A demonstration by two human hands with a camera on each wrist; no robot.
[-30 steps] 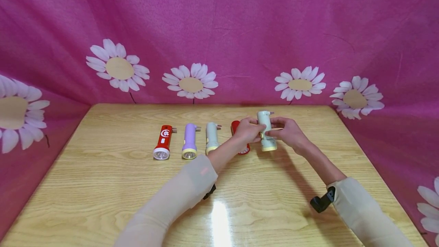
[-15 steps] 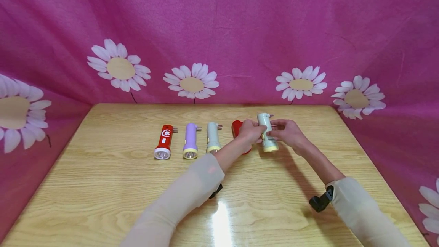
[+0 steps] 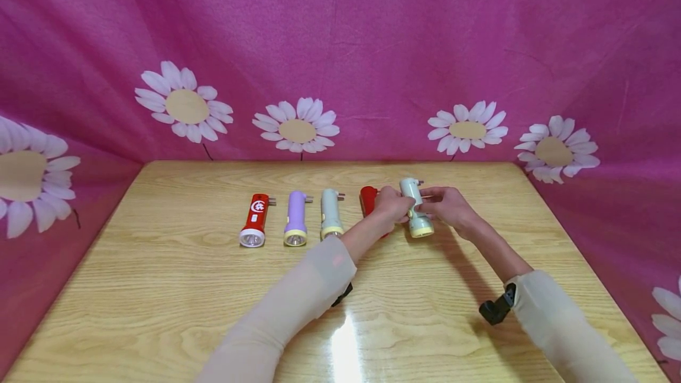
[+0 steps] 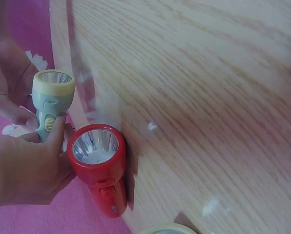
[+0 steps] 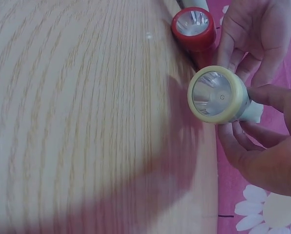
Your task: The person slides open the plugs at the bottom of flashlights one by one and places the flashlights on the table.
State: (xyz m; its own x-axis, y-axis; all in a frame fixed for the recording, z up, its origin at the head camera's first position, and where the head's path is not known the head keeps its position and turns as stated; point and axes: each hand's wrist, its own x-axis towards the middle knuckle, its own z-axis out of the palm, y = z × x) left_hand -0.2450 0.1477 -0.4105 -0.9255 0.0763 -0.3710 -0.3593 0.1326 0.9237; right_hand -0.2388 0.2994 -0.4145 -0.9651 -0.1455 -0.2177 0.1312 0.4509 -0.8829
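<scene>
Between both hands is a pale green flashlight (image 3: 421, 226) with a cream lens ring, its lens end toward me and its plug prongs at the far end. My left hand (image 3: 391, 204) pinches its body from the left, thumb near the cream switch in the left wrist view. From the right, my right hand (image 3: 449, 205) grips the same body with thumb and fingers. A red flashlight (image 4: 96, 163) lies right beside my left hand, partly covered by it in the head view.
Left of the hands, another pale green flashlight (image 3: 330, 208), a purple flashlight (image 3: 295, 211) and a red flashlight with a white ring (image 3: 256, 214) lie in a row on the wooden table (image 3: 159, 300). A pink flowered cloth (image 3: 372, 64) hangs behind.
The held flashlight has come down slightly and a little toward me. My left hand and forearm have shifted right; the right hand has barely moved.
</scene>
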